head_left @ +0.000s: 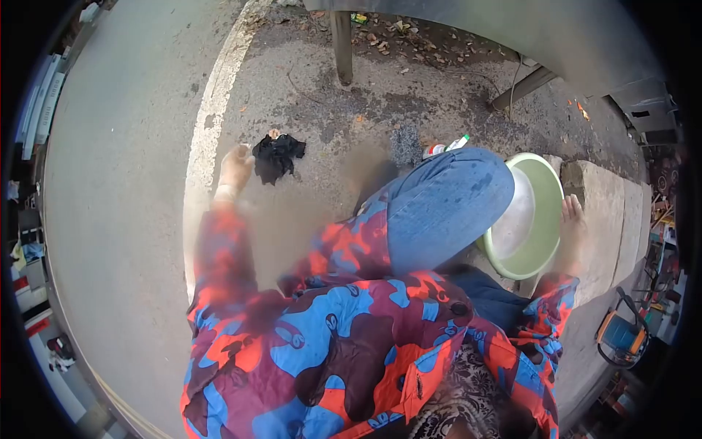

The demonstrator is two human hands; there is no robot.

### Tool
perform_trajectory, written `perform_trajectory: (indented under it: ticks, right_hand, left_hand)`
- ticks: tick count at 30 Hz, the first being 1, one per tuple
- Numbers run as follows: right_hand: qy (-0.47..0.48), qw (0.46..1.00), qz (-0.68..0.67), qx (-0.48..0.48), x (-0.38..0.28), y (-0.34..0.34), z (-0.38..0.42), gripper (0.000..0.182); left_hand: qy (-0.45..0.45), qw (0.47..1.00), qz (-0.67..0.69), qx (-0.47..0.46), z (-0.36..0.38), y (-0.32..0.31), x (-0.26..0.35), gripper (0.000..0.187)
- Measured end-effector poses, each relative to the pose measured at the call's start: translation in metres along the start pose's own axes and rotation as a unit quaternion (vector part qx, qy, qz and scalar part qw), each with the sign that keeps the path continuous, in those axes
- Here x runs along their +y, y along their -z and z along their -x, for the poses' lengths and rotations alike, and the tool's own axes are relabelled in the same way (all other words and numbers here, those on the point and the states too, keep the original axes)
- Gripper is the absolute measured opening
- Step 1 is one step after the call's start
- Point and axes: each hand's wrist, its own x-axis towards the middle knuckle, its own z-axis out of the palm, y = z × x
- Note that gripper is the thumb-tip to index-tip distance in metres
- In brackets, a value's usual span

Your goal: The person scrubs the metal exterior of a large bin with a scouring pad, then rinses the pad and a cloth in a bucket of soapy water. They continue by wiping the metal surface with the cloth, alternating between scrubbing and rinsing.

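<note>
My left hand (235,170) is closed, its fingers curled at the left edge of a crumpled black cloth (276,158) that shows against the pavement. My right hand (573,219) is open, with fingers stretched out beside the outer rim of a pale green basin (547,212). No grip on the rim is visible. Whitish, cloudy liquid appears inside the basin. My knee in blue jeans (453,205) hides part of the basin's left side.
A bottle with a green cap (446,146) lies beyond my knee, near a patch of dark grit (406,145). Above stands a metal table (468,18) on legs (341,47). Concrete blocks (596,219) sit at right, and a blue-and-orange tool (621,333) lies farther off.
</note>
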Motion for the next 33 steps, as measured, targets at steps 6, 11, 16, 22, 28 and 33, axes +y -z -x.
perform_trajectory:
  ticks: [6, 11, 16, 22, 28, 33]
  right_hand:
    - [-0.017, 0.999, 0.034, 0.012, 0.010, 0.008, 0.020, 0.045]
    - [-0.009, 0.995, 0.084, 0.043, 0.007, -0.005, 0.053, 0.045]
    - [-0.021, 0.994, 0.105, 0.036, 0.003, -0.008, 0.044, 0.045]
    - [-0.071, 0.996, 0.049, 0.000, 0.003, -0.055, 0.010, 0.043]
    - [-0.010, 0.988, 0.074, -0.132, 0.003, -0.165, 0.016, 0.041]
    - [0.123, 0.947, 0.128, -0.268, -0.035, -0.262, 0.058, 0.041]
  left_hand:
    - [0.105, 0.981, -0.163, 0.023, -0.003, -0.088, 0.008, 0.102]
    - [0.201, 0.960, -0.156, 0.120, -0.013, -0.121, 0.010, 0.084]
    - [0.098, 0.977, -0.149, 0.121, -0.031, -0.121, -0.026, 0.024]
    - [0.123, 0.906, 0.404, 0.035, -0.042, -0.045, -0.031, 0.015]
    - [0.016, 0.768, 0.635, -0.083, 0.004, 0.054, 0.084, 0.012]
    - [-0.125, 0.715, 0.661, -0.193, 0.005, 0.095, 0.206, 0.023]
